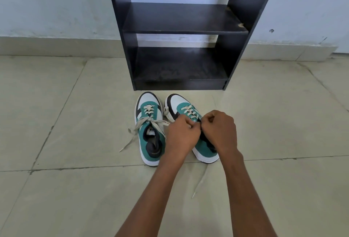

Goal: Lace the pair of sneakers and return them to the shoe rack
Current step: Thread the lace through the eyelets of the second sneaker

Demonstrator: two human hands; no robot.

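Two teal, white and black sneakers stand side by side on the floor, toes toward the rack. The left sneaker (150,129) has its cream lace threaded, with loose ends trailing out to the left. My left hand (182,134) and my right hand (220,131) are both closed over the upper eyelets of the right sneaker (186,110), pinching its lace; the fingertips hide the lace there. One loose lace end (200,182) trails on the floor between my forearms. The black shoe rack (181,29) stands just behind the sneakers.
The rack has two bare shelves and stands against a pale wall with a grey skirting. Beige floor tiles spread out on both sides of the sneakers.
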